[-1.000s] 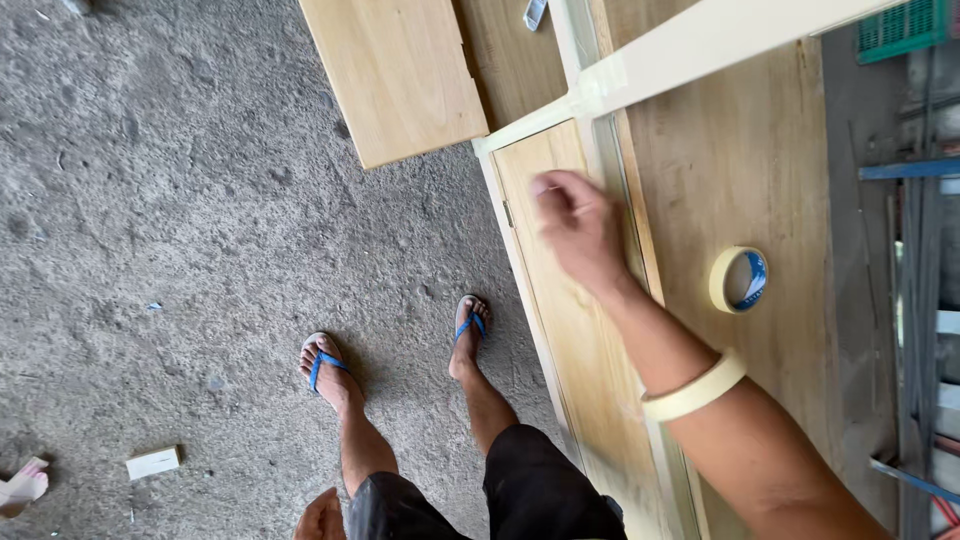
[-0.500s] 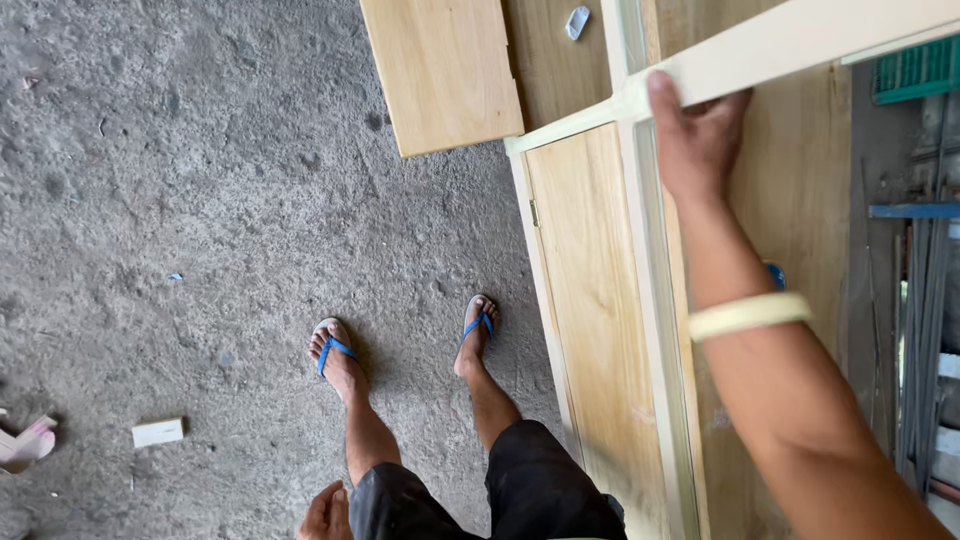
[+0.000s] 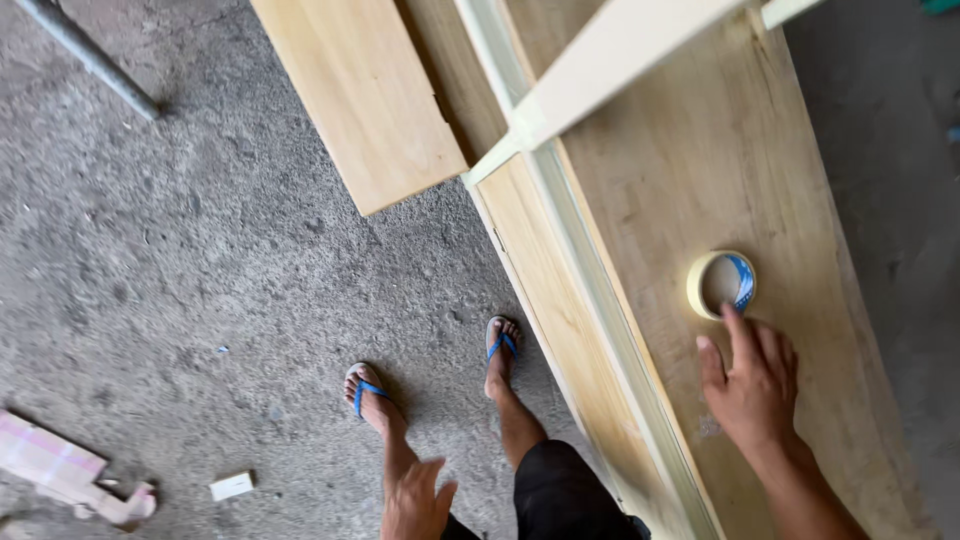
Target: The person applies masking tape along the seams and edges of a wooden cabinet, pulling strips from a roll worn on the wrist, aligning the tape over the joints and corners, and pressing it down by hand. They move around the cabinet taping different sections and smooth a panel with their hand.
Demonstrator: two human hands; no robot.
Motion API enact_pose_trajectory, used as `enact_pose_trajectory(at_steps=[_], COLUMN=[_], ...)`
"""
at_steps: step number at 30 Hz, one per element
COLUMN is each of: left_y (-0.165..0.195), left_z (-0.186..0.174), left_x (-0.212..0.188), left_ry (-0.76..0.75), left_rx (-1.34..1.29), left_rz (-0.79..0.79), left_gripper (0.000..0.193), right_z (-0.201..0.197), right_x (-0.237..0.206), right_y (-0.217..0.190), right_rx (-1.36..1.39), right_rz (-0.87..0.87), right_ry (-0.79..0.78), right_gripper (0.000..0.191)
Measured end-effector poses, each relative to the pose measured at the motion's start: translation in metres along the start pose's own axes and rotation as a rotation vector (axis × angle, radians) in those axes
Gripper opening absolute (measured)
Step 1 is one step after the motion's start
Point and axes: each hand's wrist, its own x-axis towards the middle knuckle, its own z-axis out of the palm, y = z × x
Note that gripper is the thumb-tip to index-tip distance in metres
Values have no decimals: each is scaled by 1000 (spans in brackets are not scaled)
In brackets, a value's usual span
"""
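Rough grey concrete floor (image 3: 180, 270) surrounds a long wooden panel (image 3: 720, 200) with a pale frame strip (image 3: 610, 45); a loose board (image 3: 360, 95) lies beside it. The roll of masking tape (image 3: 721, 284) rests flat on the panel. Right hand (image 3: 750, 385) — fingers spread, index tip at the roll's rim — should close squarely over the ring. Left hand (image 3: 415, 500) hangs open, holding nothing.

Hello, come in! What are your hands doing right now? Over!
Right hand open, fingertips reaching the tape roll lying flat on the wooden panel. Left hand open, hanging free by the leg. Nothing between hand and roll.
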Motion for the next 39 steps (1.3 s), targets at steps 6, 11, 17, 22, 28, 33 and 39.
enact_pose_trajectory(at_steps=[6, 11, 17, 22, 28, 33, 39], left_y=[113, 203, 241, 236, 222, 210, 217], left_z=[-51, -79, -86, -93, -82, -84, -93], left_x=[59, 61, 59, 83, 89, 67, 45], left_ry=[305, 400, 425, -116, -232, 283, 499], left_rx=[-257, -411, -409, -925, -879, -435, -136], left_rz=[260, 434, 634, 241, 515, 772, 814], left_gripper=[27, 21, 27, 102, 123, 83, 37], right_z=[-3, -13, -18, -18, -18, -12, -10], right_x=[39, 44, 52, 56, 53, 50, 53], right_y=[-21, -78, -96, -98, -106, -113, -120], right_rx=[191, 886, 1015, 1291, 1354, 1192, 958], right_rz=[-137, -5, 11, -167, -260, -279, -332], right_ry=[76, -143, -260, -349, -503, -428, -342], right_gripper=[24, 16, 15, 21, 34, 26, 38])
